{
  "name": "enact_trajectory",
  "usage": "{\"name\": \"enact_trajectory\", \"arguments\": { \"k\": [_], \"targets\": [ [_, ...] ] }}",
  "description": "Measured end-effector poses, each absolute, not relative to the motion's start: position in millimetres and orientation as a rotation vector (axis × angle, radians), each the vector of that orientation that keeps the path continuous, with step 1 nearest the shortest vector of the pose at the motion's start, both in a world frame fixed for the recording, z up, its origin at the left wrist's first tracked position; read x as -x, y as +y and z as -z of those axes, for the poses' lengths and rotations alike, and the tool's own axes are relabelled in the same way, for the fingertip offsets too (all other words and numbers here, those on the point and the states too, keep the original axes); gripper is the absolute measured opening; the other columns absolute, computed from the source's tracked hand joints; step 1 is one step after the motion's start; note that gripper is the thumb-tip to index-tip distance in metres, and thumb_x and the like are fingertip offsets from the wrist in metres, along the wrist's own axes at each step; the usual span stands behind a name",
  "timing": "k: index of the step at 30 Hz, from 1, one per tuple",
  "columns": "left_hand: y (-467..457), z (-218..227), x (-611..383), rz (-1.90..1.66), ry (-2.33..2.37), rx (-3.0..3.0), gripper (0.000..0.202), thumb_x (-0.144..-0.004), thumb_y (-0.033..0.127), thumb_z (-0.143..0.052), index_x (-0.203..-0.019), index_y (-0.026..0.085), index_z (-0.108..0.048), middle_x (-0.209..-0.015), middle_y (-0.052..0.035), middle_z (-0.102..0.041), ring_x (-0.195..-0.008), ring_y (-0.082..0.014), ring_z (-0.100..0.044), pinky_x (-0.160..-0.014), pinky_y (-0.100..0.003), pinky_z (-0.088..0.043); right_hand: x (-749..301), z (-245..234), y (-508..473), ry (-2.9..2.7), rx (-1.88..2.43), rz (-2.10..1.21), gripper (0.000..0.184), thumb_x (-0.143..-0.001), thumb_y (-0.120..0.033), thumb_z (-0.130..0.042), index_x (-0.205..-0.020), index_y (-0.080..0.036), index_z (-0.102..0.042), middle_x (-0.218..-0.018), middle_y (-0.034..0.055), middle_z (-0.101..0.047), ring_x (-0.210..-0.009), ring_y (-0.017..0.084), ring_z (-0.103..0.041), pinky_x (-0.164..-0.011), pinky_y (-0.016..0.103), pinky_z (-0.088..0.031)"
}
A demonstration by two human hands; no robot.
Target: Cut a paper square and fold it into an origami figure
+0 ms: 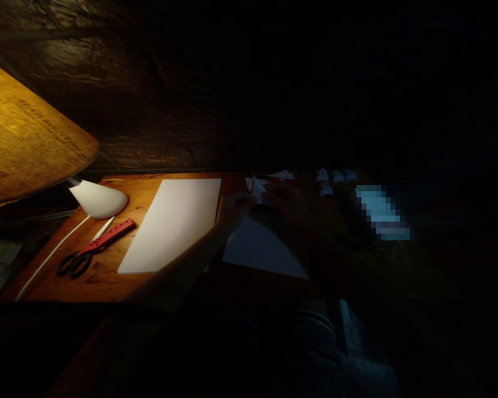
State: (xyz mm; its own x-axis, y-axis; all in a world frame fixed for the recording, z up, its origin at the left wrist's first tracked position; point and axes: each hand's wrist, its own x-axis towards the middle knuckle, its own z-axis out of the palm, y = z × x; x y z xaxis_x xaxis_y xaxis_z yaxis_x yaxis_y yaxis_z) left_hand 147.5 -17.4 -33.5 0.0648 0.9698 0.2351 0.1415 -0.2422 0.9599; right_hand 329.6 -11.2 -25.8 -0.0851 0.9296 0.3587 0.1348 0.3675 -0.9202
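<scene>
A small piece of folded white paper [258, 187] stands up between my two hands, above the far middle of the wooden table. My left hand [234, 205] is closed on its left side. From the right, my right hand [289, 194] pinches the same paper, though its fingers are dim in the shadow. Just below the hands lies a white sheet of paper [261, 249], partly shaded. Behind them are flat folded paper pieces [283, 175]. Several small folded paper figures [325, 188] sit in the dark to the right.
A stack of white paper [178, 221] lies left of my hands. Farther left are scissors [102, 243] with black handles and a red blade cover, a white pen [103, 228], and a lamp [99, 199] with its cord. A lit, pixelated screen [382, 213] is at right.
</scene>
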Motion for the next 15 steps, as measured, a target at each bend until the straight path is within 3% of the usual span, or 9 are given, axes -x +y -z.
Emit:
{"name": "enact_trajectory", "arguments": {
  "k": [4, 15],
  "targets": [
    [-17.0, 34.5, -147.1, -1.285, 1.128, -1.517, 0.016, -0.077, 0.032, -0.074, -0.069, 0.018, -0.072, -0.066, 0.0002, -0.065, -0.064, -0.0132, -0.056, -0.063, -0.026, -0.043, -328.9, 25.3, -11.5, -1.491, 1.017, -0.914, 0.017, -0.076, -0.034, -0.077, -0.084, -0.020, -0.075, -0.083, 0.0035, -0.073, -0.076, 0.017, -0.064, -0.068, 0.029, -0.051],
    [-17.7, 36.4, -144.7, -1.283, 1.040, -1.857, 0.022, -0.084, 0.037, -0.072, -0.072, 0.018, -0.071, -0.076, -0.0033, -0.070, -0.075, -0.0163, -0.064, -0.071, -0.028, -0.049, -329.1, 22.4, -13.7, -1.477, 0.935, -1.011, 0.027, -0.076, -0.046, -0.078, -0.083, -0.020, -0.071, -0.085, 0.0023, -0.068, -0.079, 0.017, -0.061, -0.072, 0.029, -0.049]
  ]
}}
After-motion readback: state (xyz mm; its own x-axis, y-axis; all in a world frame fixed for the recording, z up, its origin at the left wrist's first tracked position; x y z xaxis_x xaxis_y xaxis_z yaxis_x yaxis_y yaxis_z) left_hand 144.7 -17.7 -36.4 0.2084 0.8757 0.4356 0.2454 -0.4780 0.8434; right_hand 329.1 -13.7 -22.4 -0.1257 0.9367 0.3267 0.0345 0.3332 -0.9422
